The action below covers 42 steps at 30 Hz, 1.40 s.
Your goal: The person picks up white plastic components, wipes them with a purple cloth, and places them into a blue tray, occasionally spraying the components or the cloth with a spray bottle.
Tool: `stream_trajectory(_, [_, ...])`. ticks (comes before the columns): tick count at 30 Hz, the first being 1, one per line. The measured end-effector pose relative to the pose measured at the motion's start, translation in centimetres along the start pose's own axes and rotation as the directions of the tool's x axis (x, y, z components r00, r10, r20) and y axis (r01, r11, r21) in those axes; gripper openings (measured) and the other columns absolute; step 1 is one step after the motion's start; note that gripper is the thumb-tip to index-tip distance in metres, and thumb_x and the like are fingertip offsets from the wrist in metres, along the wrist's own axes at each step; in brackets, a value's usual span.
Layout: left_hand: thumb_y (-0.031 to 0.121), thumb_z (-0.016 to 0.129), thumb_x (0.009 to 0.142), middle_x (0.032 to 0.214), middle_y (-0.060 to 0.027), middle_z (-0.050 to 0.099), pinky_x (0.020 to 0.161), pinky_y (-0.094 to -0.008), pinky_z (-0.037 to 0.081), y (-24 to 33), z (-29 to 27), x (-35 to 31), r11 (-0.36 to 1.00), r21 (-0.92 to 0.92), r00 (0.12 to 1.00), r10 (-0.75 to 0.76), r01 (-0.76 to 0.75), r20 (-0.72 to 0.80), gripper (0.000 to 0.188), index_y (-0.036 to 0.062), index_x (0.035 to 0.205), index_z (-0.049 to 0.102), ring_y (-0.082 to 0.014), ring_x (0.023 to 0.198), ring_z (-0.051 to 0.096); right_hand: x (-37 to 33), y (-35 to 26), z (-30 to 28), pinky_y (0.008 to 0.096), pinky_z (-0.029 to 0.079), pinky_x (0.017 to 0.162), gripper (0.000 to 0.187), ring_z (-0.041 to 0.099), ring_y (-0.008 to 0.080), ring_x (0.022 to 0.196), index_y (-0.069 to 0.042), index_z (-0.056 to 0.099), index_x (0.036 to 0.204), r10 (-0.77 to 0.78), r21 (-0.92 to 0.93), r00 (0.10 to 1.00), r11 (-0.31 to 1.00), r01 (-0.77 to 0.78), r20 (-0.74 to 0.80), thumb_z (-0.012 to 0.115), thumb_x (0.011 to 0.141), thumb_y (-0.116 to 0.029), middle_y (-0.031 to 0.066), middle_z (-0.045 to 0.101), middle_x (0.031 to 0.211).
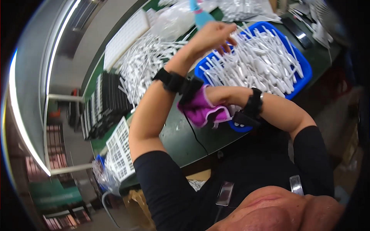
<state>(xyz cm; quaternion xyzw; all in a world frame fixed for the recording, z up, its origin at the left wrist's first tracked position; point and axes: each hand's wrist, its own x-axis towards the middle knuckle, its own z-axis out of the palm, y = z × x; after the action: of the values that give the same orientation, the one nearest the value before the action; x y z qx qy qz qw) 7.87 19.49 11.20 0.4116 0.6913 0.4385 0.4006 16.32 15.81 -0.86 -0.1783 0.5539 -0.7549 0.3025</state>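
My left hand point(214, 36) is raised at the upper left rim of a blue plastic basket point(304, 67), fingers apart and loosely bent. I see nothing held in it. White plastic sticks with broad ends point(256, 63) fill the basket beneath. Across my body, my right hand point(212, 94) reaches under my left forearm. It is bunched in a purple cloth point(196, 111) with pale trim, pressed close to the black strap on my left wrist. The cloth and strap hide most of its fingers. Behind my left hand stands a light-blue bottle point(202, 17).
On the green table point(185, 140) lie a loose heap of white sticks point(144, 57), a white tray point(125, 36), stacked black trays point(104, 106) and a printed sheet point(120, 148). Clear plastic bags point(173, 23) lie at the back. A black cable point(196, 136) crosses the table near me.
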Motion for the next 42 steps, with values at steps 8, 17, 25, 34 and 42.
stream_trajectory(8, [0.035, 0.061, 0.073, 0.077, -0.0116, 0.066, 0.067, -0.0398, 0.050, -11.4, -12.2, -4.2, 0.461, 0.845, 0.932, 0.094, 0.271, -0.350, 0.030, 0.0093, 0.085, 0.068, -0.0293, 0.074, 0.063, -2.6, -4.8, 3.1, 0.0216, 0.041, 0.049, 0.006, 0.055, 0.0084, 0.058, -0.006, 0.057, 0.076, -0.014, 0.100, 1.000, 0.995, 0.011, 0.023, 0.054, 0.080, -0.009, 0.0018, 0.055, 0.066])
stream_trajectory(17, [0.034, 0.063, 0.073, 0.088, -0.0125, 0.065, 0.069, -0.0424, 0.049, -15.8, -10.4, -5.1, 0.365, 0.868, 0.927, 0.031, 0.338, -0.374, 0.027, 0.0078, 0.078, 0.066, -0.0312, 0.081, 0.062, -1.2, -3.9, 2.6, 0.0212, 0.044, 0.050, 0.024, 0.058, 0.0108, 0.056, -0.005, 0.059, 0.074, 0.038, 0.222, 0.977, 0.975, 0.010, -0.212, 0.051, 0.088, -0.023, 0.0044, 0.060, 0.067])
stream_trajectory(25, [0.027, 0.060, 0.079, 0.083, -0.0150, 0.063, 0.064, -0.0388, 0.049, -17.2, -10.2, -8.4, 0.527, 0.785, 0.744, 0.371, 0.324, -0.556, 0.029, 0.0023, 0.094, 0.059, -0.0303, 0.075, 0.062, -0.9, -3.6, 1.7, 0.0220, 0.051, 0.068, 0.026, 0.061, 0.0098, 0.076, -0.003, 0.061, 0.102, 0.015, 0.336, 0.958, 0.938, 0.086, -0.286, 0.056, 0.090, -0.025, 0.0019, 0.063, 0.087])
stream_trajectory(34, [0.023, 0.046, 0.094, 0.073, 0.0021, 0.051, 0.047, -0.0191, 0.037, -14.2, -2.1, -17.4, 0.778, -0.474, 0.699, -0.064, -0.412, -0.712, 0.022, 0.0038, 0.102, 0.054, -0.0070, 0.055, 0.048, -2.4, -6.2, 2.0, 0.0223, 0.044, 0.044, 0.031, 0.056, 0.0067, 0.055, -0.010, 0.063, 0.083, -0.084, 0.306, 0.807, 0.898, 0.316, -0.584, 0.057, 0.087, -0.040, 0.0000, 0.060, 0.066])
stream_trajectory(42, [0.030, 0.046, 0.093, 0.061, 0.0044, 0.032, 0.038, -0.0200, 0.022, -14.7, 0.6, -19.6, 0.678, -0.572, 0.668, -0.158, -0.462, -0.727, 0.027, 0.0042, 0.098, 0.052, -0.0047, 0.045, 0.025, -2.0, -5.4, -0.2, 0.0315, 0.054, 0.048, 0.031, 0.060, 0.0127, 0.051, -0.010, 0.062, 0.088, -0.177, 0.312, 0.725, 0.817, 0.485, -0.665, 0.064, 0.082, -0.041, -0.0001, 0.061, 0.064])
